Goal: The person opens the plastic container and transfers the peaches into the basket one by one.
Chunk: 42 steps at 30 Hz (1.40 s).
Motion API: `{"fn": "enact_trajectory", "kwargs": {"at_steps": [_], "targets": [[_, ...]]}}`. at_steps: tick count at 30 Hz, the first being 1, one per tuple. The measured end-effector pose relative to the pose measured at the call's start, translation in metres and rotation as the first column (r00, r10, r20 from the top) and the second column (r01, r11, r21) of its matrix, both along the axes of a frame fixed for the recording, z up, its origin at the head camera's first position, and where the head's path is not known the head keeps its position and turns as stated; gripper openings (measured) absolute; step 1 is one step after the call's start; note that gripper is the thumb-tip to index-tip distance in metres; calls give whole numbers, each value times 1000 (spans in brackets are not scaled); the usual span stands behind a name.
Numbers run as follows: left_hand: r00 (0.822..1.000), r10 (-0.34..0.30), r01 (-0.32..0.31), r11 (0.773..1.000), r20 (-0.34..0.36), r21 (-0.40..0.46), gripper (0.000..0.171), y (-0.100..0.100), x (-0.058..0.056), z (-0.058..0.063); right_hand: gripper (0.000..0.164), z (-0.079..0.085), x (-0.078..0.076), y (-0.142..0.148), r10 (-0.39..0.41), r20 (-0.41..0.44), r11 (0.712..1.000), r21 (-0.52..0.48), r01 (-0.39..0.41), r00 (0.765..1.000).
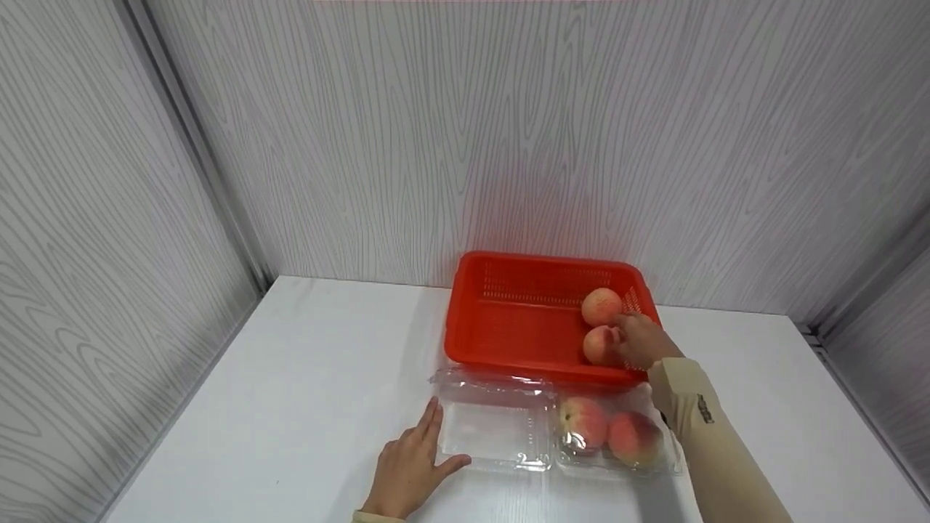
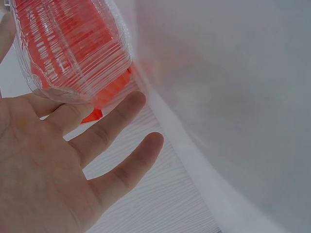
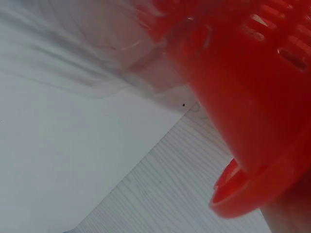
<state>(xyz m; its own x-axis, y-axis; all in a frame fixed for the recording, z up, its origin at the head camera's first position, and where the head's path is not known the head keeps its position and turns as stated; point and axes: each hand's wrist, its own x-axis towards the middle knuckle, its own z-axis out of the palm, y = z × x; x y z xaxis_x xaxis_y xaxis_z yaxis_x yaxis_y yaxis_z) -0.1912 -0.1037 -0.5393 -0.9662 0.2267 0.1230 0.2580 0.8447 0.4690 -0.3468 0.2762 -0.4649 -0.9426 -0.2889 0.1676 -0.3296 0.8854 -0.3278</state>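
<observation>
Two red round peaches (image 1: pixel 636 439) sit in the open clear plastic box (image 1: pixel 487 428); two pale-pink peaches (image 1: pixel 601 306) lie in the red plastic basket (image 1: pixel 519 330) near the bench's (image 1: pixel 327 378) far edge, seemingly unfinished. Left hand (image 1: pixel 410 465): fingers spread, beside box; right hand (image 1: pixel 643 341) at peaches, grip unclear.

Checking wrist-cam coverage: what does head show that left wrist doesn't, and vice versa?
Head only: the right hand inside the red basket, recognisable peaches there, two more peaches in clear plastic packaging.
Left wrist only: the left hand from its palm side.
Both: left hand, packaging, basket, which left wrist sees mostly through plastic.
</observation>
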Motion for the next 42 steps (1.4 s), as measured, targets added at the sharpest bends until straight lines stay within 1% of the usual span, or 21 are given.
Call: {"fn": "enact_trajectory", "kwargs": {"at_steps": [7,14,21,28,33,37,42], "targets": [[999,-7,6,1000,-47,-21,96,-2,1,1,22,11,11,-1,0,13,999,-53,1,1000],[994,-24,21,999,-109,-30,95,-3,3,1,23,14,22,-4,19,29,999,-40,-18,999],[996,-21,19,999,-82,-26,96,-3,3,2,23,14,28,-3,7,-14,998,-63,-8,1000],[992,-34,32,999,-121,-23,95,-6,3,0,27,14,35,-5,2,-6,995,-98,-2,1000],[993,-32,29,999,-114,-27,94,-4,1,0,27,15,41,-7,3,-31,993,-114,-6,1000],[994,-29,25,999,-107,-35,94,-3,2,-1,25,15,47,-8,15,-68,992,-123,-23,998],[995,-28,26,999,-97,-23,94,-2,3,1,27,14,55,-10,16,-88,992,-127,-27,996]]}}
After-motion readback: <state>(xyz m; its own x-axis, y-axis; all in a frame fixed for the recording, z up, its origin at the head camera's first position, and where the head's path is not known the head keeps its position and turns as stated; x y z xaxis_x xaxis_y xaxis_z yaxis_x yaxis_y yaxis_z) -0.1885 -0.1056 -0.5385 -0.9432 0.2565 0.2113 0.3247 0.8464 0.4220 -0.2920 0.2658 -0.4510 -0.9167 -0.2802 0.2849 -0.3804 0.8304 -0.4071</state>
